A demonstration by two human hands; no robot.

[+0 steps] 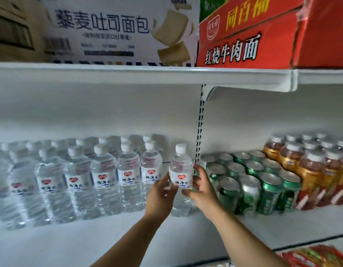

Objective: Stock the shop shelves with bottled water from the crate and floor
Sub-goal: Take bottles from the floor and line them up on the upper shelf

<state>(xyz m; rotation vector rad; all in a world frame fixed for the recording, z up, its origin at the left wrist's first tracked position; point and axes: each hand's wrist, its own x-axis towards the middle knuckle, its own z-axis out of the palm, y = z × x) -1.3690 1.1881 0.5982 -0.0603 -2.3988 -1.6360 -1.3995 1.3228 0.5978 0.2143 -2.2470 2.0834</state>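
Two hands on one water bottle (180, 176), upright, white cap up, label facing out. Left hand (160, 196) wrapped round the bottle's left side at label height, fingers curled onto it. Right hand (200, 191) clasped on the right side, thumb across the front just under the label, fingertips behind. Bottle base low at the white shelf (128, 234); whether touching it or just above, cannot tell. Standing at the right end of the row of bottled water (80, 178), just beside the nearest one, apart from it by a narrow gap. Rows running several deep toward the back panel, all capped white, red-heart labels forward. Slotted upright (200, 120) right behind the held bottle. Beyond it, to the right, green cans (249, 182) packed in rows, silver tops showing, near the right hand's knuckles. Further right, orange-labelled tea bottles (309, 170) with white caps. Overhead, on the upper shelf (143, 74), a white toast bread carton (116, 29) beside a red beef noodle carton (249, 35). Low right corner, blurred red packets (317, 257) on a lower level.
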